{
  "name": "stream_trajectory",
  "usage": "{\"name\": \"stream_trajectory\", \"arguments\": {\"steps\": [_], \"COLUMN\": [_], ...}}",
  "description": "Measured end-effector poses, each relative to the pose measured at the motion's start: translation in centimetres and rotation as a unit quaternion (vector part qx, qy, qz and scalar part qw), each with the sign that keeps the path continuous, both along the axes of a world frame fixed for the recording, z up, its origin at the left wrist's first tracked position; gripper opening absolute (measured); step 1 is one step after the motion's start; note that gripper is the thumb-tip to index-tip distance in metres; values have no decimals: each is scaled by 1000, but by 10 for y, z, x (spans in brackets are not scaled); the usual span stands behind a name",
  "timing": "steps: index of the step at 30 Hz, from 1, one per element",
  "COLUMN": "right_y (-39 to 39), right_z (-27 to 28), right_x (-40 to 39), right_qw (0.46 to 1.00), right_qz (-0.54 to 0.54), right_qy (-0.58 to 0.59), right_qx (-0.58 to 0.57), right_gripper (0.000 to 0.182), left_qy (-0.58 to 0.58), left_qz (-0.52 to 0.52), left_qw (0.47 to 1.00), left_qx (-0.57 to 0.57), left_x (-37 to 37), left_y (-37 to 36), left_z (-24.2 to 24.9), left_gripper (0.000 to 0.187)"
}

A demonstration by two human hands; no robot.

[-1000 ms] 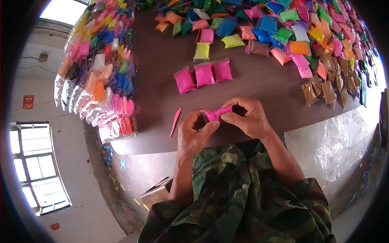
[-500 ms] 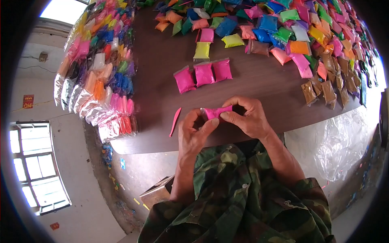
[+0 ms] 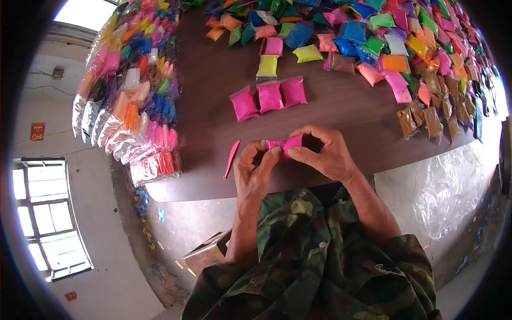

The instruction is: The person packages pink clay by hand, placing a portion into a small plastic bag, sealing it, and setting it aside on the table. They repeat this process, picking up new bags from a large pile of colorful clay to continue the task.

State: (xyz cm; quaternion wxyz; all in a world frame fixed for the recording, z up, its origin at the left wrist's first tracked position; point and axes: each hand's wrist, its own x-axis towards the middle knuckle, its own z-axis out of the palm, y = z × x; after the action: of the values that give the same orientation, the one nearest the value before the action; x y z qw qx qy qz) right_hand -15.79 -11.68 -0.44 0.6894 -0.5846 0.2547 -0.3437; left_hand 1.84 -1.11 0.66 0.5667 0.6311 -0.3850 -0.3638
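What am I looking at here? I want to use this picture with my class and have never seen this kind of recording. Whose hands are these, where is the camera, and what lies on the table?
There is no machine here. A person wears one camera on the head; it looks forward and down, so the hands are the wearer's own. The left hand and right hand together pinch one small pink packet over the brown table. Just beyond lie three more pink packets in a row, then a yellow packet and a wide spread of many-coloured packets. A thin pink strip lies left of the hands. At the table's left edge are stacked bundles of packets.
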Motion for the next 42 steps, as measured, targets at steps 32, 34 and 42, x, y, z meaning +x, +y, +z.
{"name": "stream_trajectory", "arguments": {"steps": [32, 34, 42], "right_y": [5, 6, 5], "right_z": [-3, -3, -6], "right_x": [0, 0, -2], "right_qw": [998, 997, 997], "right_qz": [-30, -35, -62], "right_qy": [26, 22, 27], "right_qx": [-57, -64, 24], "right_gripper": [14, 14, 16], "left_qy": [3, -4, 150], "left_qz": [4, 13, 9], "left_qw": [1000, 1000, 988], "left_qx": [11, 4, 27], "left_x": [0, 0, -4], "left_y": [8, 8, 5], "left_z": [-8, -12, -1], "left_gripper": [22, 21, 25]}}
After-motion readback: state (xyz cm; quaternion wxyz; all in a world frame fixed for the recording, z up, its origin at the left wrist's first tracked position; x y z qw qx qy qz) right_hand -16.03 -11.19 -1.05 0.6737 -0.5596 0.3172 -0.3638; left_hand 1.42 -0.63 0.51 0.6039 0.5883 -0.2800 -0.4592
